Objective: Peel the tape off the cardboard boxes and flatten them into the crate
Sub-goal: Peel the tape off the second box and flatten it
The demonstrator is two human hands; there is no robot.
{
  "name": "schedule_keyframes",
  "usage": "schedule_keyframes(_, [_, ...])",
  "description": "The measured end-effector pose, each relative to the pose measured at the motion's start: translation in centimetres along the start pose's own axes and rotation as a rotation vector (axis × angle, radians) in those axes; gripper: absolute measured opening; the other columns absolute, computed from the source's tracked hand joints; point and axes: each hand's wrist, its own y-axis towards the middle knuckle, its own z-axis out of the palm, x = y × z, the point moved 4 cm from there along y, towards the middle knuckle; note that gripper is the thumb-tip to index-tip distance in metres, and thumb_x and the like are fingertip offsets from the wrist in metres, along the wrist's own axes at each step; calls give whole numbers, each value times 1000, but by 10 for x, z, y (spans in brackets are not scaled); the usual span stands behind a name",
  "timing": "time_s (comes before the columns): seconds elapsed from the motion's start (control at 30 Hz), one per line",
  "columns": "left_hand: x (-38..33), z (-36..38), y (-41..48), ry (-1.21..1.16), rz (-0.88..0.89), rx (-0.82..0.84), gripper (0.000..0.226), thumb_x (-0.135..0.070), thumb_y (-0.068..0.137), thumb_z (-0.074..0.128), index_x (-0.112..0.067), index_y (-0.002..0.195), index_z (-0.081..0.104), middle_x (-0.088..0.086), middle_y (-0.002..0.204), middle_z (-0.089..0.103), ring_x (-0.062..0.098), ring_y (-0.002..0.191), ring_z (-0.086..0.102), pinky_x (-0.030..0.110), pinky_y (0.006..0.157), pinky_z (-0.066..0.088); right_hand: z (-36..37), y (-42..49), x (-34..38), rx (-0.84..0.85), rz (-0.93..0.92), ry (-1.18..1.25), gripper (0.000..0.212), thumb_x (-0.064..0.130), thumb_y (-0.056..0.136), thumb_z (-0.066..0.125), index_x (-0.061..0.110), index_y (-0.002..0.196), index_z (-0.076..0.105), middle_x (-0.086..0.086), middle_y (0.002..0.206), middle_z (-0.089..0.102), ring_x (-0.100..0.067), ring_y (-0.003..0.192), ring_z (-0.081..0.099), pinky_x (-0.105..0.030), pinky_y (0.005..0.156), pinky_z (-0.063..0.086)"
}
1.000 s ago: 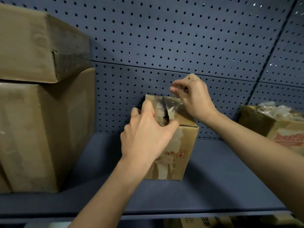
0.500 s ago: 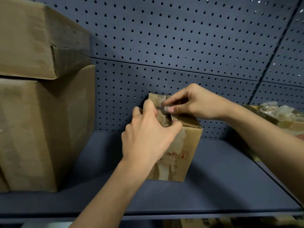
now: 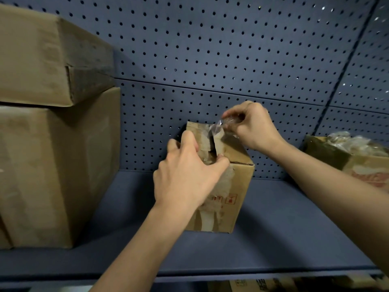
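Head view: a small cardboard box (image 3: 239,186) stands upright on the blue shelf (image 3: 284,239) at the centre of the frame, against the pegboard panel (image 3: 210,49). The left hand (image 3: 185,178) grips its top near edge, fingers curled over the flap. Just above the box's top, the right hand (image 3: 252,125) pinches a strip of clear tape (image 3: 216,127) lifted off the seam. Two large boxes (image 3: 42,175) are stacked at the left. An open box (image 3: 357,163) sits at the right edge.
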Motion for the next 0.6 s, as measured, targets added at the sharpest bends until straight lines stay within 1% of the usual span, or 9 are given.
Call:
schedule_keyframes(0.07, [1,0,0,-1,2,0,46,-68,79,53,-31,99,35,-5,106,44,23,81,46,36,71,36,6,1,-4,36,41,46,9,9,89,71,15,95,71,8,81,62,-12,75,60,-8,70,47])
schedule_keyframes(0.1, [1,-1,0,-2,5,-1,46,-68,79,53,-31,99,35,-6,106,44,23,81,46,36,71,37,9,1,-6,73,70,90,6,11,91,69,13,96,67,2,84,66,-14,76,63,-15,71,49])
schedule_keyframes(0.13, [2,-1,0,-1,8,-2,46,-68,79,53,-31,99,35,-6,106,44,23,80,46,36,71,37,12,1,-6,116,103,163,5,13,93,66,12,98,64,-3,86,68,-12,76,65,-20,72,51])
schedule_keyframes(0.2, [2,-1,0,2,15,-5,46,-68,79,53,-31,99,34,-6,106,44,23,81,47,36,70,37,18,-1,-5,213,171,350,5,13,98,60,11,100,56,-3,85,68,-4,70,63,-20,67,50])
schedule_keyframes(0.27, [2,-1,0,9,19,-9,46,-68,79,52,-31,99,34,-5,106,44,24,82,49,37,70,38,22,-3,-4,260,247,555,6,9,101,54,11,97,51,-3,84,69,-11,81,65,-23,67,47])
schedule_keyframes(0.33, [3,-1,0,15,15,-12,46,-69,79,51,-31,99,33,-6,106,43,24,81,50,36,70,38,24,-1,-6,255,283,735,11,4,102,49,11,94,47,-6,88,72,-24,92,61,-30,70,44])
schedule_keyframes(0.4, [3,-2,-1,16,12,-13,47,-69,79,51,-31,99,33,-6,106,43,24,82,50,37,70,38,23,1,-7,243,296,842,11,5,104,44,10,94,47,-15,97,73,-26,87,61,-35,73,42])
schedule_keyframes(0.47, [3,-2,-2,20,15,-14,47,-70,78,51,-31,99,33,-6,106,43,25,83,51,37,71,39,21,3,-10,216,314,875,12,7,105,43,10,94,49,-17,97,73,-28,86,61,-40,78,42])
schedule_keyframes(0.6, [0,-4,-8,19,33,-21,47,-70,77,51,-32,97,31,-7,104,42,23,81,53,37,70,42,21,8,-13,49,379,942,11,7,105,44,10,96,50,-17,90,66,-31,92,68,-43,83,55])
